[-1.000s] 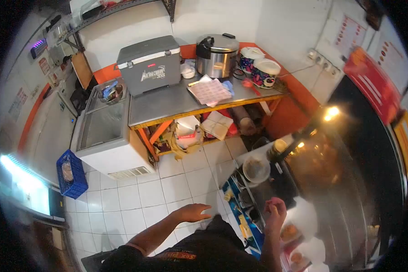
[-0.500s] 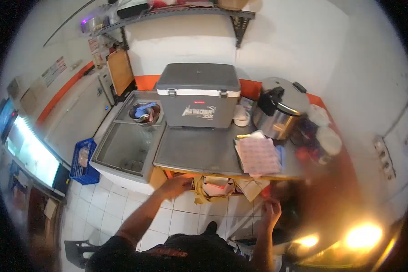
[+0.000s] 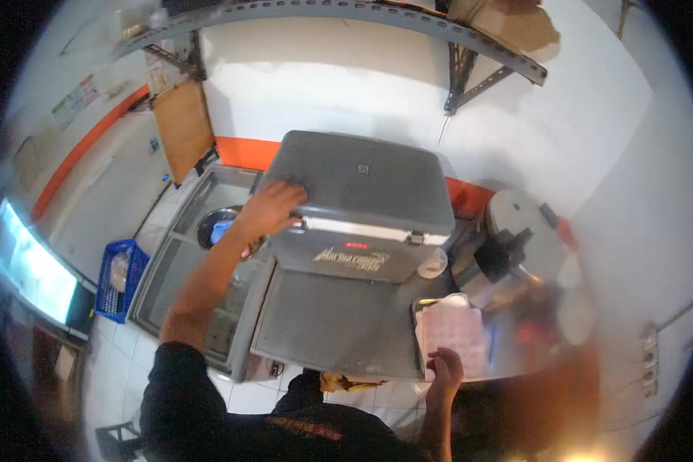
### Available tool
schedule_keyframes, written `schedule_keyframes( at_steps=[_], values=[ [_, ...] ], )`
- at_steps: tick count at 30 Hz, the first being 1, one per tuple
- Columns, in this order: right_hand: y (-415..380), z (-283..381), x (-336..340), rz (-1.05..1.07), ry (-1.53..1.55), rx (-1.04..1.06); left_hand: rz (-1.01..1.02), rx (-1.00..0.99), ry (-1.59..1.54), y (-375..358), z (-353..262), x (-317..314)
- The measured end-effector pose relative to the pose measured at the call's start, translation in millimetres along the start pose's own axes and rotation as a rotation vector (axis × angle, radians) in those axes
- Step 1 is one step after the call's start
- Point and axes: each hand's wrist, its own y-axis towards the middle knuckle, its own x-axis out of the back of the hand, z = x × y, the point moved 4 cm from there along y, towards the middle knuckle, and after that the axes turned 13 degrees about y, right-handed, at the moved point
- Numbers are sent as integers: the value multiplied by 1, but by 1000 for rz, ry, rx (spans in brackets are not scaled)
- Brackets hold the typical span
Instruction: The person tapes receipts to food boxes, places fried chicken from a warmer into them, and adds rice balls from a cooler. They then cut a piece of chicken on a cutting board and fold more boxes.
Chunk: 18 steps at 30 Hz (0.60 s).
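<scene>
On the metal-topped table stands a large grey cooler box, its lid down. My left hand is at the lid's front left corner, fingers over the top and thumb by the left latch. The right latch is untouched. My right hand hovers at the table's front edge, loosely bent with fingers apart and nothing in them. It overlaps the lower edge of a pink printed sheet, which lies on a stack of papers.
Left of the table is a glass-topped chest freezer with a metal bowl on it. A steel pot stands right of the cooler. A metal shelf runs overhead. A blue crate sits on the tiled floor.
My left hand has risen from the table's front edge to the cooler lid. My right hand has moved up to the papers. The view has shifted closer to the table.
</scene>
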Motion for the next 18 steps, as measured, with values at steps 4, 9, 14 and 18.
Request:
schedule_keyframes(
  at_steps=[4,9,14,18],
  values=[
    [42,-2,-33,-63,-88,-16,-236,-308,148,9,16,-10],
    [136,28,-178,266,-238,85,-459,2,125,111,88,41],
    [283,7,-336,560,-686,81,-659,302,130,187,159,2],
    [423,-140,-337,697,-1175,-74,-719,387,127,223,198,-33]
  ],
)
